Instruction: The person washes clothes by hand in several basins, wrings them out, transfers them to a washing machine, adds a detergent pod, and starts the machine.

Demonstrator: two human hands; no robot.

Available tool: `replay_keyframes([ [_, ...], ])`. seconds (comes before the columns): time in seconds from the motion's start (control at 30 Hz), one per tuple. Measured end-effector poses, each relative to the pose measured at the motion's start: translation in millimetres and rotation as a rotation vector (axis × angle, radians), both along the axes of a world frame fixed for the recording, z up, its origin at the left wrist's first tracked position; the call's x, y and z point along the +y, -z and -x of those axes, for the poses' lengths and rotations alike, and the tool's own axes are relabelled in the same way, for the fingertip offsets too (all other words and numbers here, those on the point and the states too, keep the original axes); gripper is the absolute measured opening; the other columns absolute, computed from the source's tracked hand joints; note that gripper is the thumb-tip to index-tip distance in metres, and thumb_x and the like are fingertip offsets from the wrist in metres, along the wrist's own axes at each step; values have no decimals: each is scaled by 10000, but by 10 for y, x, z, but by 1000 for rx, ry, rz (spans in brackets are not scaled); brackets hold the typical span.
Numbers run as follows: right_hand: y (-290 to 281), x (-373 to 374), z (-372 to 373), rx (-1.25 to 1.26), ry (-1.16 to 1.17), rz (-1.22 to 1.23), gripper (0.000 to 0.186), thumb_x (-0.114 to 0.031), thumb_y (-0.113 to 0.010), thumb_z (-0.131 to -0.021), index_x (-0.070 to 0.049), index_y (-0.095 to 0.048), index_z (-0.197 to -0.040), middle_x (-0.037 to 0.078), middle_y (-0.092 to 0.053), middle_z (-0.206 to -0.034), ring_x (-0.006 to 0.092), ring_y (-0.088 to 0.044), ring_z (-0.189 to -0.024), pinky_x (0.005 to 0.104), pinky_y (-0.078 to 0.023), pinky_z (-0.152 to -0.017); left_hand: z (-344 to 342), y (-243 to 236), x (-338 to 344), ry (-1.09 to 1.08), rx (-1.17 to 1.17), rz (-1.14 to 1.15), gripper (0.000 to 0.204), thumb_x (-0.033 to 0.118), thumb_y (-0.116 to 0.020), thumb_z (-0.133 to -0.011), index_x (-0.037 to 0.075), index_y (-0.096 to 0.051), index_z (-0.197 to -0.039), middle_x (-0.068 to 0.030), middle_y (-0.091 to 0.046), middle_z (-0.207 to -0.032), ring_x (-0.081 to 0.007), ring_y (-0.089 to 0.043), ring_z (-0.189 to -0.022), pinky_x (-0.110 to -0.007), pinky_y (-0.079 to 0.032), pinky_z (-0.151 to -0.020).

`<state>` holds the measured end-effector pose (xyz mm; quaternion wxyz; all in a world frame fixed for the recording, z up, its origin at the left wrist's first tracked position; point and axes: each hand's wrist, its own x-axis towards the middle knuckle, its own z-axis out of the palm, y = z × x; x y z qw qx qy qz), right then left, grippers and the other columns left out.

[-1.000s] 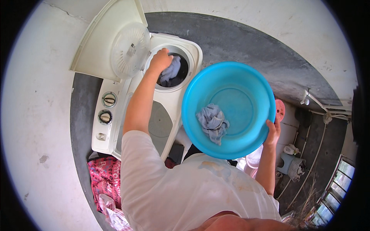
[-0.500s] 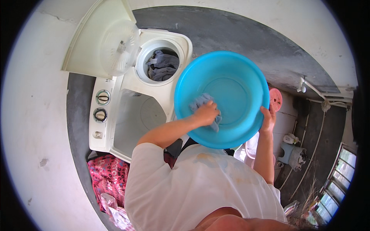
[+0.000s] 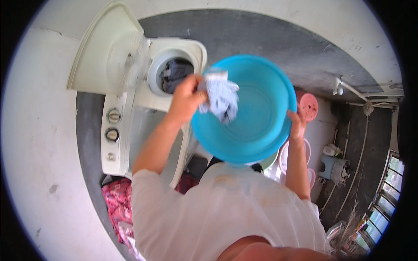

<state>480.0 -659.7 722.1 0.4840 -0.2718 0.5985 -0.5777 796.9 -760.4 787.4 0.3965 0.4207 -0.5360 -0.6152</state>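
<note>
Head view, looking down: left hand (image 3: 187, 98) closed around a pale patterned cloth (image 3: 221, 96), lifted over the left rim of a blue plastic basin (image 3: 257, 130). Right hand (image 3: 298, 122) clasping the basin's right edge, holding it tilted at chest height. Far left, white washing machine (image 3: 130, 130) with lid (image 3: 100, 56) raised, dark clothes (image 3: 176, 74) inside the drum. Pink fabric (image 3: 117, 204) piled near left. Pink round lid (image 3: 308, 106) at right.

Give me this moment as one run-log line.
left hand: holds pale cloth above blue basin | right hand: grips basin rim | washer tub: open, dark laundry inside
</note>
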Motion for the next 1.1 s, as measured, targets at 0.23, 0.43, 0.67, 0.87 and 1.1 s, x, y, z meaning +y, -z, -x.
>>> replay_keyframes([
  [0.23,302,95,84,-131,86,-20,410,-45,-522,-724,40,-466,-1121,106,-564,-981,171,-550,-842,282,-450,-757,-395,-1303,-425,-425,350,227,213,86,-618,-769,7,-519,-940,-51,-569,-853,-120,-547,-739,-257,-459,-662],
  [0.43,351,119,107,-101,72,-30,409,-59,-526,-718,43,-475,-1110,106,-570,-968,169,-550,-837,271,-444,-755,-868,-1470,-887,-592,111,470,316,138,-612,-778,-25,-511,-1029,-100,-567,-953,-159,-554,-832,-278,-444,-741],
  [0.67,315,70,105,-105,77,-53,404,-75,-519,-725,38,-482,-1110,102,-567,-970,170,-539,-849,281,-430,-773,-1144,219,-1284,-515,-712,399,490,223,-683,-670,19,-516,-1083,-177,-519,-1061,-278,-511,-980,-356,-412,-833],
  [0.87,304,118,95,-102,64,-67,397,-84,-522,-723,35,-487,-1100,94,-563,-963,167,-534,-843,276,-428,-766,-1559,1421,-1194,-383,-1003,149,457,241,-664,-671,46,-540,-1066,-204,-526,-1055,-330,-504,-995,-370,-404,-860],
  [1.1,244,110,73,-104,96,-103,395,-80,-515,-722,36,-485,-1099,92,-560,-955,170,-536,-828,269,-435,-743,-1073,1978,-1230,-105,-1253,19,464,257,-627,-696,51,-510,-1094,-204,-511,-1086,-346,-488,-1019,-384,-404,-867],
])
